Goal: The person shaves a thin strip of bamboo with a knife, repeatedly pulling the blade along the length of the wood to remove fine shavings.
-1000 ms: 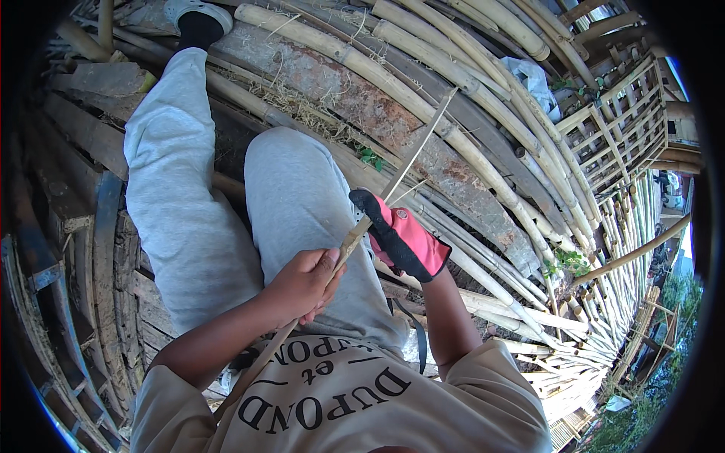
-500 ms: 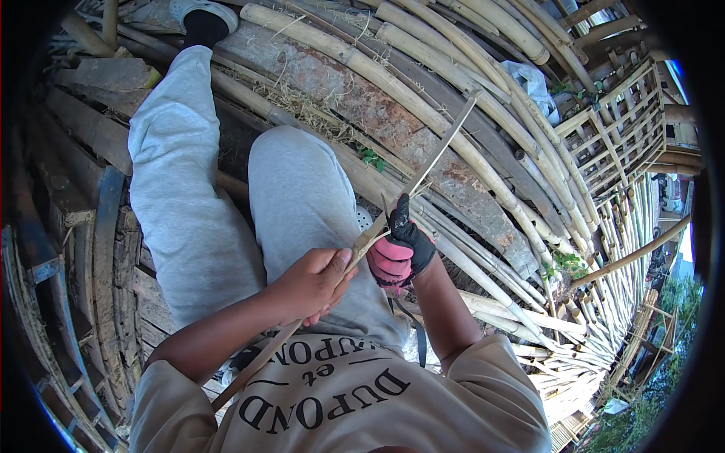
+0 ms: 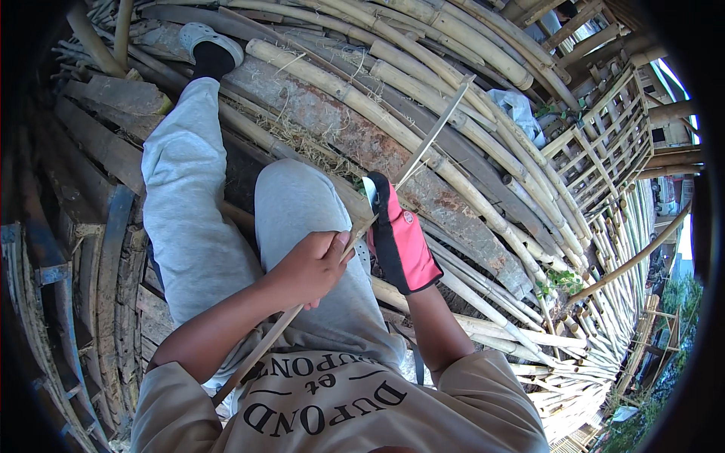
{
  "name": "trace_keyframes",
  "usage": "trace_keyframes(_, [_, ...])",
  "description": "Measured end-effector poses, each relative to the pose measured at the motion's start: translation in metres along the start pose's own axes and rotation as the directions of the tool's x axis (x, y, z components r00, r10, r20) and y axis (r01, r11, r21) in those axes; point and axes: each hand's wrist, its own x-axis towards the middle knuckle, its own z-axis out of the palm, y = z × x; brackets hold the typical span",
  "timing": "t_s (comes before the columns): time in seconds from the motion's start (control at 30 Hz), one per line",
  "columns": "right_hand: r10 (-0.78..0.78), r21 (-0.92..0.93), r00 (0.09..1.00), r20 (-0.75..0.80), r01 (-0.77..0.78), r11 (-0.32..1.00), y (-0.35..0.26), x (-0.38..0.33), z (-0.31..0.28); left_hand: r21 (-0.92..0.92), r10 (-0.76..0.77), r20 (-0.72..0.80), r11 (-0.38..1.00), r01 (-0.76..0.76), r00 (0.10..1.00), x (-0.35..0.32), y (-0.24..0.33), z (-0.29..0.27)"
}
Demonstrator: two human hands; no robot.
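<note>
My bare left hand (image 3: 308, 266) is closed around a thin bamboo strip (image 3: 264, 343), which runs back beneath my forearm toward my side. Just ahead of it, my right hand (image 3: 400, 240) wears a pink and black glove with its back turned up. A short pale blade (image 3: 369, 190), apparently a knife's, sticks out by the glove's thumb side; the handle and most fingers are hidden. Beyond the glove a pale length of bamboo (image 3: 434, 136) slants up to the right, in line with the strip; the glove hides whether they are one piece.
My legs in grey trousers (image 3: 291, 200) stretch ahead, over planks. Bamboo poles (image 3: 423, 90) lie in long rows at front and right, around a weathered slab (image 3: 370, 143) with straw. A bamboo lattice (image 3: 604, 143) stands far right. Old boards and a blue-edged frame (image 3: 57, 275) line the left.
My right hand has moved forward along the bamboo and turned, so the glove's back shows and the pale blade is visible. My left hand keeps its grip. The view has shifted slightly.
</note>
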Motion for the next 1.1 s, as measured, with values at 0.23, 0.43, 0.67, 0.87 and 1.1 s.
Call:
trace_keyframes(0.23, [0.096, 0.791, 0.812, 0.576, -0.583, 0.185, 0.008, 0.010, -0.010, -0.194, 0.028, 0.090, 0.981, -0.011, 0.996, -0.005, -0.003, -0.005])
trace_keyframes(0.43, [-0.056, 0.650, 0.652, 0.756, -0.758, -0.060, 0.012, 0.007, -0.006, -0.077, 0.009, -0.012, 0.997, -0.010, 1.000, -0.009, -0.005, -0.004])
trace_keyframes(0.67, [-0.680, 0.573, 0.643, 0.352, -0.722, -0.386, -0.006, 0.004, 0.014, -0.046, 0.056, -0.027, 0.997, -0.058, 0.998, -0.009, -0.012, -0.019])
trace_keyframes(0.87, [-0.110, 0.872, 0.979, -0.174, 0.205, 0.444, -0.052, 0.003, -0.047, -0.190, 0.038, -0.146, 0.980, -0.066, 0.989, -0.009, -0.029, -0.044])
trace_keyframes(1.1, [-0.638, -0.012, 0.298, -0.709, 0.901, 0.434, -0.085, -0.012, -0.206, -0.330, 0.075, -0.167, 0.935, -0.127, 0.983, -0.019, -0.039, -0.063])
